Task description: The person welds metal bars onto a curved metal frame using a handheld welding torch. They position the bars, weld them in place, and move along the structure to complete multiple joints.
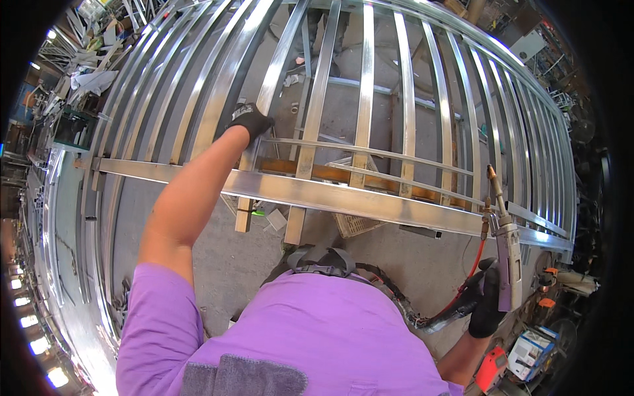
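A large frame of shiny metal tubes point(317, 191) lies in front of me, with many parallel slats running away from a long near rail. My left hand point(249, 123), in a black glove, reaches over that rail and is closed around one slat point(277, 72); some of its fingers are hidden. Thin metal strips point(376, 154) extend rightward across the slats from near this hand. My right hand point(487, 300), also gloved in black, grips a welding torch point(507, 247) on the right. The torch's copper-coloured nozzle point(492, 174) points away from me, over the frame's right part.
A red hose point(473, 267) and dark cable run by the torch. Welding machines point(530, 353) stand at lower right. Beneath the frame are a plastic crate point(356, 226) and scraps. Long metal lengths point(53, 224) lie at left. Another person's legs and shoes point(323, 63) show beyond the slats.
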The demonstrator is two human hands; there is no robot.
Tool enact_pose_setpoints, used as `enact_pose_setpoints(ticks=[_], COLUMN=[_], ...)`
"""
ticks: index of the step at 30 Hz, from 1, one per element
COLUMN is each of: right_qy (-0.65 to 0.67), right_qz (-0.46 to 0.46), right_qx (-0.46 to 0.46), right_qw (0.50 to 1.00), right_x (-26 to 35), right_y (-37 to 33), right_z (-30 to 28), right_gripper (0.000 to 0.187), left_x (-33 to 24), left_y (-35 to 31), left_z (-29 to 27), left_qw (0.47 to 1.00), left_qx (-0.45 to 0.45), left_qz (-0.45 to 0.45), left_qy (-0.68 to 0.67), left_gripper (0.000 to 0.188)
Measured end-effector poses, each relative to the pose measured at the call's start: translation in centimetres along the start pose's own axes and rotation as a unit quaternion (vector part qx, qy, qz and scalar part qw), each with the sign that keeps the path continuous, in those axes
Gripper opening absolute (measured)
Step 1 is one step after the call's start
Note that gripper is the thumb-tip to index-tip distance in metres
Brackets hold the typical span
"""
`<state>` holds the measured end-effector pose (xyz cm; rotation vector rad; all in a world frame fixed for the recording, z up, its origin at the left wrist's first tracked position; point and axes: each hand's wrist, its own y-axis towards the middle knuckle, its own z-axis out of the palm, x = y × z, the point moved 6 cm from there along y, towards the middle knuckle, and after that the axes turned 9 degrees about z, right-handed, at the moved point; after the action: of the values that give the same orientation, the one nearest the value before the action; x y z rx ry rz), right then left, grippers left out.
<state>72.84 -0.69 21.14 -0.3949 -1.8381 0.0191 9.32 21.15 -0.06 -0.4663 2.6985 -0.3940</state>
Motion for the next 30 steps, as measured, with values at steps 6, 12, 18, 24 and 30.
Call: enact_pose_setpoints(ticks=[6, 12, 18, 24, 30], right_qy=[-0.008, -0.014, -0.018, -0.01, -0.006], right_qz=[-0.018, 0.008, -0.016, 0.004, 0.012], right_qx=[-0.016, 0.0, 0.029, 0.071, 0.109], right_qw=[1.0, 1.0, 0.999, 0.997, 0.994], right_x=[-0.5, -0.5, 0.8, 1.6, 4.1], right_y=[0.8, 1.2, 1.3, 0.8, -1.1], right_z=[0.0, 0.4, 2.5, 5.8, 10.0], right_gripper=[0.038, 0.037, 0.038, 0.035, 0.033], left_x=[-1.2, -4.4, -5.5, -2.9, 1.4], left_y=[-0.9, -7.8, -23.6, -31.8, -33.3], left_z=[-1.8, -6.6, -2.5, 3.5, 3.6], left_qw=[0.999, 0.989, 0.917, 0.909, 0.903], left_qx=[0.006, -0.119, -0.226, -0.201, -0.201], left_qz=[-0.028, 0.09, 0.309, 0.273, 0.213], left_qy=[-0.015, 0.002, -0.111, -0.243, -0.315], left_gripper=[0.087, 0.085, 0.057, 0.043, 0.035])
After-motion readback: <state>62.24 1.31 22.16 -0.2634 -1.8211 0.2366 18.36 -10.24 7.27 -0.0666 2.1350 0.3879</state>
